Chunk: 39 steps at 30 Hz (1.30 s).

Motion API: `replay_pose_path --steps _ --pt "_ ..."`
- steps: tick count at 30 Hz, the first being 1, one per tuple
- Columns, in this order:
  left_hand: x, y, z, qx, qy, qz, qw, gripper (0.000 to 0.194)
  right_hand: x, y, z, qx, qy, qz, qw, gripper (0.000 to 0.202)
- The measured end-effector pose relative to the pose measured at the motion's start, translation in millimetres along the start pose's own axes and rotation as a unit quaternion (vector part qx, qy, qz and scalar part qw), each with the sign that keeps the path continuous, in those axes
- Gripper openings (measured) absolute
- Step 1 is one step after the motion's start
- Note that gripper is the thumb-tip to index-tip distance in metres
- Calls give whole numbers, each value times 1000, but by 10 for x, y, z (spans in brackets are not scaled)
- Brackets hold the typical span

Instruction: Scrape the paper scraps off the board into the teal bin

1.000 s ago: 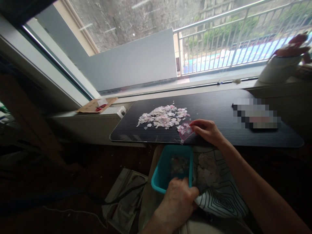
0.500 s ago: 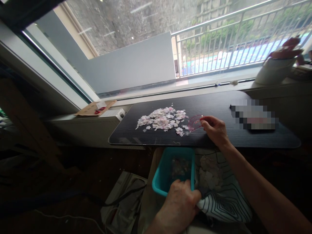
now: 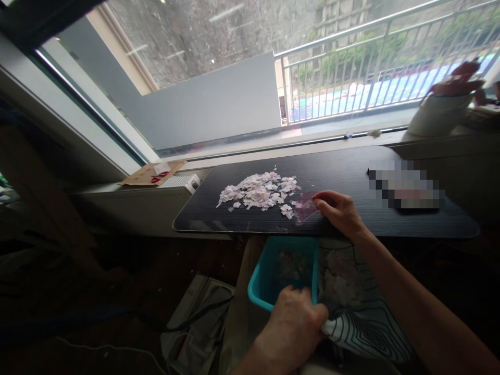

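Note:
Between the fingers of my right hand [image 3: 336, 211] is a clear pink plastic piece [image 3: 305, 207], low over the dark tabletop [image 3: 359, 182]. Its left edge is beside a heap of small paper pieces [image 3: 258, 191]. My left hand [image 3: 295, 323] grips the near rim of a turquoise bin [image 3: 258, 291], just below the table's front edge. Bits of paper [image 3: 292, 265] lie inside the bin. To its right, more paper pieces [image 3: 341, 276] rest on a patterned cloth [image 3: 367, 333], part of which bunches at my left hand.
A cardboard piece [image 3: 146, 174] with red-handled scissors [image 3: 159, 177] lies on the ledge at left. A blurred-out object [image 3: 406, 187] sits on the table's right. A white pot [image 3: 439, 112] stands by the window.
My right hand and the pink plastic piece have moved slightly left and nearer to the table's front edge. The turquoise bin and my left hand have shifted a little to the right.

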<state>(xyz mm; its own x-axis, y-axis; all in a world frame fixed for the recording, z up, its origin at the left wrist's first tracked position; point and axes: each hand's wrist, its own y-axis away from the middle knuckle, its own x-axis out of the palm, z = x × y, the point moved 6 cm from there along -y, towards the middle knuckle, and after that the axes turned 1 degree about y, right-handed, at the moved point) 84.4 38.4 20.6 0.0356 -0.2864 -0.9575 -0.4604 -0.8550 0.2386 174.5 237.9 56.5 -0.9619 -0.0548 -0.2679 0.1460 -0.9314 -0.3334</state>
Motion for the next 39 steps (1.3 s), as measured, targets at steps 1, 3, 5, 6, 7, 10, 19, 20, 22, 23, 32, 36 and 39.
replay_pose_path --steps 1,3,5,6,7,10,19,20,22,23,32,36,39 --pt "-1 1 -1 0 0 -2 1000 15 -2 0 0 2 -2 -1 1000 20" --pt "1 -1 -2 0 0 -7 1000 15 -23 0 -3 6 -2 -17 1000 20" --pt "9 -6 -1 1 1 -12 1000 14 -38 2 -5 9 2 -25 1000 19" --pt "14 -9 1 1 1 -15 1000 14 -33 3 -5 8 3 -17 1000 19" --pt "21 -12 3 2 1 -17 1000 14 -16 6 -4 6 2 0 1000 19" --pt "37 -18 10 3 1 -23 1000 13 38 19 -1 -3 -12 51 999 19" --pt "20 -25 15 2 2 -31 1000 14 84 33 19 -9 -26 85 996 22" --pt "20 -25 16 2 2 -31 1000 14 97 38 24 -8 -34 97 995 22" --pt "22 -23 19 1 5 -30 1000 15 108 44 28 -3 -49 110 993 23" --pt "24 -22 19 0 5 -29 1000 16 106 45 27 -1 -53 110 992 23" --pt "34 -20 29 -7 6 -16 1000 13 59 18 6 -3 -63 60 996 24" --pt "33 -19 35 -11 10 -17 1000 12 -8 -19 -28 -5 -29 -16 999 27" --pt "40 -23 36 -11 13 -14 1000 13 -8 -33 -43 -13 -11 -20 1000 29"
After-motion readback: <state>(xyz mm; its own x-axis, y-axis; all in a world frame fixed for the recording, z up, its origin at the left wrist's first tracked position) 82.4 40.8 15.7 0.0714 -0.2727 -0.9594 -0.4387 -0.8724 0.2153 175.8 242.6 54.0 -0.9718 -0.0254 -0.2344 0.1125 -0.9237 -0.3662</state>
